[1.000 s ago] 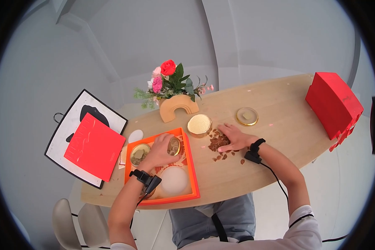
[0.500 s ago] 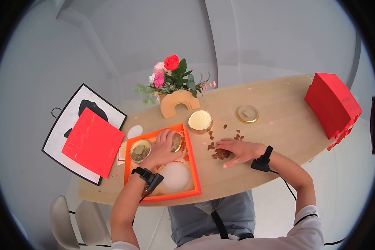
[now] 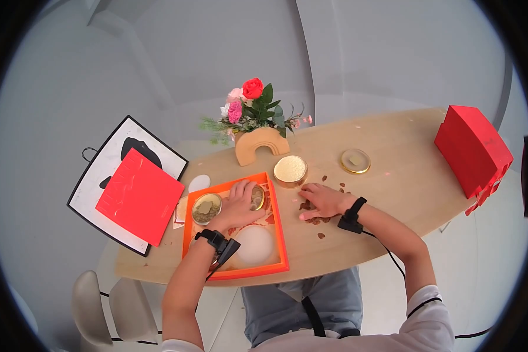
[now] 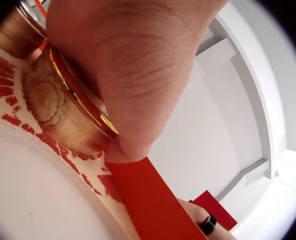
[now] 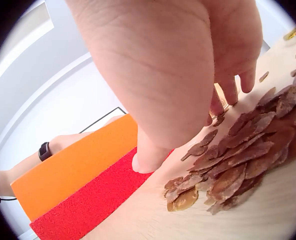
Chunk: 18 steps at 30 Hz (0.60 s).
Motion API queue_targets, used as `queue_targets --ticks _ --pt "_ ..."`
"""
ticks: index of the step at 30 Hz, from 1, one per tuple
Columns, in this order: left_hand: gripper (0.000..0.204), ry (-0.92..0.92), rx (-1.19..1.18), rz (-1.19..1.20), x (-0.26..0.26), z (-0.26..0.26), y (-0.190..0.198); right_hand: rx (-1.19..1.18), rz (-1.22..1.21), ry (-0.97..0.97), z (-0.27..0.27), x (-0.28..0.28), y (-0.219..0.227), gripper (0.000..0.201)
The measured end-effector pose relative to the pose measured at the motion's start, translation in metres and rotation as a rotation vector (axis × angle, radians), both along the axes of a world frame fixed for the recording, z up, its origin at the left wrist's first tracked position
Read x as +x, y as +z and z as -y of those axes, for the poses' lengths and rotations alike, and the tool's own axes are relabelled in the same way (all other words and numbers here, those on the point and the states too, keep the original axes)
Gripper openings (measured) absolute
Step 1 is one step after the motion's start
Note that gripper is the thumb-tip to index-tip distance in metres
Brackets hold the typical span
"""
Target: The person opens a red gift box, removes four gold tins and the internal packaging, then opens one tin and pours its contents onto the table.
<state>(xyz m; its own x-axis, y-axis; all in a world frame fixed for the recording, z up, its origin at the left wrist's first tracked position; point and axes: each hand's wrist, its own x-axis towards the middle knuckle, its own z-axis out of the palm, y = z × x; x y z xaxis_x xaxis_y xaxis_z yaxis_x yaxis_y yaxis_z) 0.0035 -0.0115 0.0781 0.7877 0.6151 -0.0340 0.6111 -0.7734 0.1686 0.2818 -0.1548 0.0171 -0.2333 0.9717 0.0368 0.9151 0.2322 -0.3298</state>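
Note:
My left hand (image 3: 240, 205) grips a round glass jar with a gold-rimmed lid (image 3: 257, 198) inside the orange box (image 3: 283, 246). In the left wrist view, the thumb lies along the gold rim of the jar (image 4: 83, 115). On the table right of the box, my right hand (image 3: 325, 199) bends over a heap of flat, brown, dried-looking slices (image 3: 320, 221). In the right wrist view, its spread fingertips point down at the tabletop beside the slices (image 5: 248, 155), which lie under the palm side. The head view hides part of the heap behind the hand.
Another jar (image 3: 206, 209) and a white round recess (image 3: 256, 245) share the box. A gold round tin (image 3: 290, 170), a gold-rimmed clear lid (image 3: 355, 161) and a flower vase (image 3: 261, 141) stand behind. Red box (image 3: 475, 152) at right; red sheet (image 3: 139, 196) on a framed board (image 3: 129, 240) at left.
My right hand has swept toward the near edge and right, then back left, shifting the slices into a tighter heap with several strays. My left hand stays on the jar.

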Motion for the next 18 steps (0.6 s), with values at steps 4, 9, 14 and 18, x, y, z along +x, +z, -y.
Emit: queue_targets --ticks 4,9,14,18 --pt "0.093 -0.004 -0.006 0.009 0.000 0.002 0.000 -0.087 -0.070 0.042 0.017 -0.005 0.015 0.088" --pt "0.093 -0.013 -0.013 0.003 0.001 0.003 0.002 0.042 -0.120 0.059 0.022 -0.002 0.001 0.080" --pt "0.093 0.016 0.000 -0.012 0.000 0.004 0.002 0.091 0.104 0.129 0.025 -0.007 -0.006 0.074" --pt "0.094 0.000 -0.008 0.008 -0.001 0.001 -0.002 -0.370 -0.076 0.067 0.025 -0.003 0.041 0.073"
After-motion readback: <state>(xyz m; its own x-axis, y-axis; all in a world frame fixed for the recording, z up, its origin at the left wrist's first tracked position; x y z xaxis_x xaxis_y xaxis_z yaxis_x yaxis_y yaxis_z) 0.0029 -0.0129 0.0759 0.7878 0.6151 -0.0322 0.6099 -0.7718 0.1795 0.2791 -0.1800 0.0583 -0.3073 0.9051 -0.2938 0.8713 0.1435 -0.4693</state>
